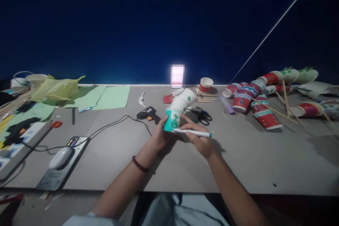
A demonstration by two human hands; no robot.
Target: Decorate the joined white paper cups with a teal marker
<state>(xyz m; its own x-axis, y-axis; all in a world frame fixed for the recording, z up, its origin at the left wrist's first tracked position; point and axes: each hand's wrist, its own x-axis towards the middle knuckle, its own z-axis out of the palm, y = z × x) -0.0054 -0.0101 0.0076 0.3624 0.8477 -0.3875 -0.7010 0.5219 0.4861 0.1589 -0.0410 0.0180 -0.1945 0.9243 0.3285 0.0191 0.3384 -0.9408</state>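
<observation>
A curved chain of joined white paper cups [177,105] with green prints is held up over the table, its nearest cup partly coloured teal. My left hand [160,135] is closed around that nearest cup from the left and below. In my right hand [201,142] is a white marker pen [194,132] with a teal end, its tip at the teal cup's lower part. Some of the right fingers reach to the cup's right side. Just behind the left hand lies a black hot glue gun [148,113]; black-handled scissors [202,116] lie behind the right hand.
Chains of red decorated paper cups [245,99] with wooden sticks lie at right. A single red cup [206,84] stands at the back. Green paper sheets [113,97], a yellow plastic bag [57,90], a phone [63,162], a power strip [23,148] and a cable [106,127] occupy the left.
</observation>
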